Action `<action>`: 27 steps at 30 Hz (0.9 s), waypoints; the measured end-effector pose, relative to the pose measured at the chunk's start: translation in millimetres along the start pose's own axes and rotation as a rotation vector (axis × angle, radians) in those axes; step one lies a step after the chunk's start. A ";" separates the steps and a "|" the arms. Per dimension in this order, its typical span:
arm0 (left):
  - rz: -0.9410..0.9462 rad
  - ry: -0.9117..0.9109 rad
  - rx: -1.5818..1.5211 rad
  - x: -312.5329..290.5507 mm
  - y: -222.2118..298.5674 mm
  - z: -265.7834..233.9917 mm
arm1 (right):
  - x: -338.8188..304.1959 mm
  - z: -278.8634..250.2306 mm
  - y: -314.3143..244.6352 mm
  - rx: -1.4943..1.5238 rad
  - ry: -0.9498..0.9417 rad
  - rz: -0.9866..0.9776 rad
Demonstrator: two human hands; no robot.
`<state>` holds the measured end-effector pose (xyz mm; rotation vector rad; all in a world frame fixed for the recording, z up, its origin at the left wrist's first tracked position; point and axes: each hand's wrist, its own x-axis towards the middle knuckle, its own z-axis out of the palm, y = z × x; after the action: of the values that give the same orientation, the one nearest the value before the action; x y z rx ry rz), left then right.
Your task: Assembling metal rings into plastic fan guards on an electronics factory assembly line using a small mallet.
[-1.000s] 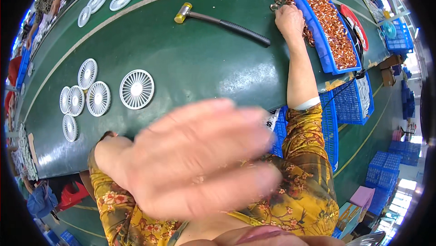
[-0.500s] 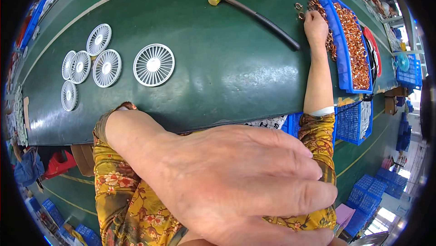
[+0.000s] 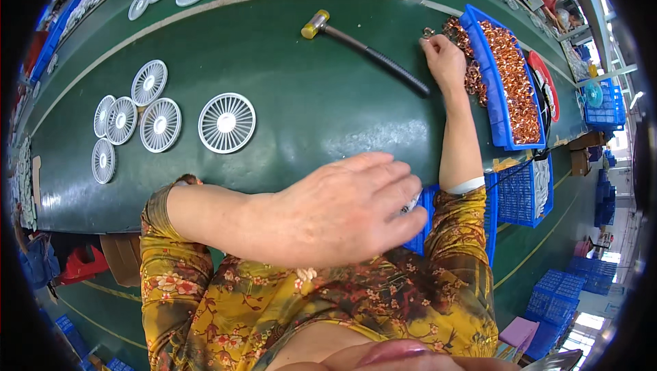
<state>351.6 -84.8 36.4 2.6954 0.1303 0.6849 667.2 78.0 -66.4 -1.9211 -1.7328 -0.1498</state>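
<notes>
The person's bare right hand (image 3: 448,64) bends down beside loose, shiny copper-coloured metal rings (image 3: 474,83).
Thumb and fingertips draw together close to one stray ring (image 3: 428,31), a posture suited to small parts; whether they grasp anything cannot be told. The loose rings lie just right of this grip, against a long blue plastic box (image 3: 487,87), whose walls presumably keep the fuller heap contained within reach. The bare left hand (image 3: 349,210), nearer the body, curls with its palm hidden, so its hold cannot be told. Left of the right forearm, a yellow-faced hammer (image 3: 384,62) points its black handle that way, perhaps for easy pick-up.
</notes>
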 end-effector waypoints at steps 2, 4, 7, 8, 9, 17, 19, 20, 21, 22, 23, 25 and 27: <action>-0.016 0.092 0.104 -3.2 -10.2 9.3 | -2.6 -0.8 -11.0 0.107 0.063 -0.020; -0.109 0.051 0.165 -8.0 -19.0 5.1 | -4.4 -0.6 -19.3 0.221 0.126 -0.068; -0.319 0.040 0.277 -21.6 -31.4 -4.6 | -5.3 -0.8 -21.9 0.381 0.125 -0.085; -0.393 0.046 0.328 -29.1 -36.4 -7.2 | -5.7 -1.2 -24.1 0.391 0.131 -0.083; -0.466 0.031 0.374 -37.7 -42.0 -11.1 | -6.5 -3.7 -27.6 0.445 0.154 -0.128; -1.125 0.094 0.466 -136.5 -56.4 10.7 | -20.5 -23.6 -58.1 0.603 0.183 -0.265; -1.100 0.199 0.404 -142.2 -54.9 12.6 | -26.7 -26.7 -64.7 0.608 0.182 -0.277; -1.152 0.232 0.357 -135.2 -50.7 9.1 | -29.7 -27.8 -68.0 0.613 0.175 -0.293; -1.204 0.267 0.308 -130.1 -48.1 8.1 | -32.7 -28.9 -71.6 0.619 0.167 -0.309; -1.179 0.297 0.381 -129.4 -46.1 10.6 | -35.6 -30.2 -76.4 0.623 0.158 -0.321; -1.156 0.296 0.471 -133.7 -47.8 16.1 | -38.6 -31.6 -81.1 0.633 0.163 -0.332; -1.053 0.358 0.639 -138.4 -50.8 23.8 | -44.5 -34.0 -90.5 0.647 0.158 -0.355; -1.193 0.553 0.365 -129.7 -45.8 19.5 | -51.2 -36.7 -99.5 0.720 0.158 -0.407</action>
<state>246.9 -70.8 -53.9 2.0173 1.9141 0.9632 574.3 18.1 -25.9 -1.0122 -1.7314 0.1568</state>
